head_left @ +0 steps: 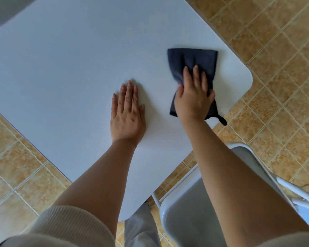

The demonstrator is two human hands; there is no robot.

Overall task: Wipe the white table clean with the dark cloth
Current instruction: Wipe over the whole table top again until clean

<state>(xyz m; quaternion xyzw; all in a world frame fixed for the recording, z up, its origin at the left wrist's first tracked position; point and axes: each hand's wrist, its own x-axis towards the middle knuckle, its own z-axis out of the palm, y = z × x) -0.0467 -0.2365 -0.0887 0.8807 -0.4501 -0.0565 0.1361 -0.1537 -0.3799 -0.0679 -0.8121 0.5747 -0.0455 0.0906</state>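
The white table (70, 65) fills the upper left and middle of the head view, its rounded right corner near the tiled floor. A dark blue cloth (191, 59) lies spread flat on the table close to that corner, a small loop hanging off the table edge. My right hand (193, 97) presses down on the near half of the cloth, fingers splayed over it and thumb curled round its left edge. My left hand (127, 111) rests flat on the bare tabletop to the left of the cloth, palm down, fingers together, holding nothing.
A white folding chair (189, 207) with a grey seat stands at the table's near right edge, under my right forearm. Orange-tan floor tiles (278, 50) surround the table. A grey object (0, 9) shows at the far left corner.
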